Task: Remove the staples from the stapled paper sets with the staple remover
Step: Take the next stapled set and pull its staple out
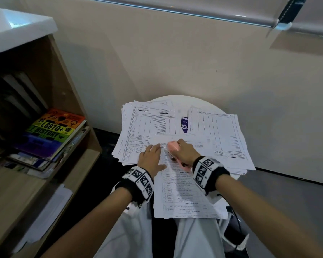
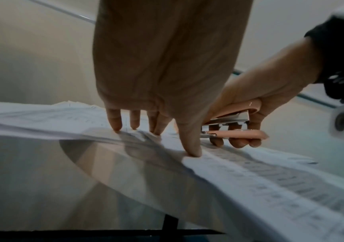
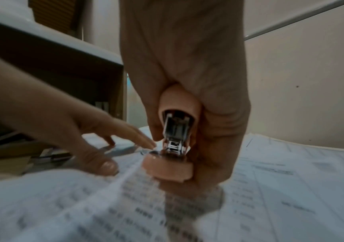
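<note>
A stapled paper set (image 1: 183,190) with printed tables lies on top of other sheets on a round white table (image 1: 203,103), its near end hanging over my lap. My left hand (image 1: 151,159) lies flat on its upper left part, straight fingertips (image 2: 115,126) and thumb pressing the paper (image 2: 270,180). My right hand (image 1: 183,152) grips a pink stapler-shaped staple remover (image 1: 173,148), fingers curled round it. The remover (image 2: 237,129) points toward the left hand. Its metal end (image 3: 175,145) sits just above the sheet (image 3: 84,204). No staple can be made out.
Two more paper piles (image 1: 149,125) (image 1: 218,135) cover the table's far half, with a purple item (image 1: 184,124) between them. A wooden bookshelf (image 1: 50,75) with stacked books (image 1: 52,133) stands at the left. A beige wall (image 1: 175,62) rises behind the table.
</note>
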The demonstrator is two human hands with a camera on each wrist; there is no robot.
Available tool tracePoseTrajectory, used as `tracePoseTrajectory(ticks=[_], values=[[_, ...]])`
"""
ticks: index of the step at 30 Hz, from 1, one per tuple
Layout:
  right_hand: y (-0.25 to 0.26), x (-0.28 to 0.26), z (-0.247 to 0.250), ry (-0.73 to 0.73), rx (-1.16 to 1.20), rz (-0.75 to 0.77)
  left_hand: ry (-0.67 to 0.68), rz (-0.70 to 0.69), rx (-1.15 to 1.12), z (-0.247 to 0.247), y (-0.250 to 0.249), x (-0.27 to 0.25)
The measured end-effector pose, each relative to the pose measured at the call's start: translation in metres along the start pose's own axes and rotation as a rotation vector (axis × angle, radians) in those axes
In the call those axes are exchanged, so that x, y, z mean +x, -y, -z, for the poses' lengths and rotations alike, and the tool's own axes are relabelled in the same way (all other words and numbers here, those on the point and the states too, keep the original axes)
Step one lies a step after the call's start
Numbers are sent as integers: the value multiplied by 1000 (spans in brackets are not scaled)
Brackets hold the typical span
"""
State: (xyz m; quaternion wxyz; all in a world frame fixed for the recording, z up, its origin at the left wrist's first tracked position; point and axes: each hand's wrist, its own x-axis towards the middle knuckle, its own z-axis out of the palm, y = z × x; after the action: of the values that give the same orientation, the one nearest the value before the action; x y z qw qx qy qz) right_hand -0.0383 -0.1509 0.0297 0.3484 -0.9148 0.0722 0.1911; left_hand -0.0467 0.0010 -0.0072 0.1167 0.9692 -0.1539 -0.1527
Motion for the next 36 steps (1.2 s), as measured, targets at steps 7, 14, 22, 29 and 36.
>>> tracePoseTrajectory(ticks=[7,14,22,29,36], values=[[5,16,-27,-137,-106,30,-96,-49,-110,-13,8,8],[9,23,-37,-194,-193,11,-140,-84,-173,-17,10,9],[16,31,-44,-236,-226,49,-181,-88,-187,-21,12,13],[14,33,-46,-288,-283,106,-161,-84,-190,-22,14,12],[27,47,-50,-321,-214,78,-195,-115,-190,-20,14,11]])
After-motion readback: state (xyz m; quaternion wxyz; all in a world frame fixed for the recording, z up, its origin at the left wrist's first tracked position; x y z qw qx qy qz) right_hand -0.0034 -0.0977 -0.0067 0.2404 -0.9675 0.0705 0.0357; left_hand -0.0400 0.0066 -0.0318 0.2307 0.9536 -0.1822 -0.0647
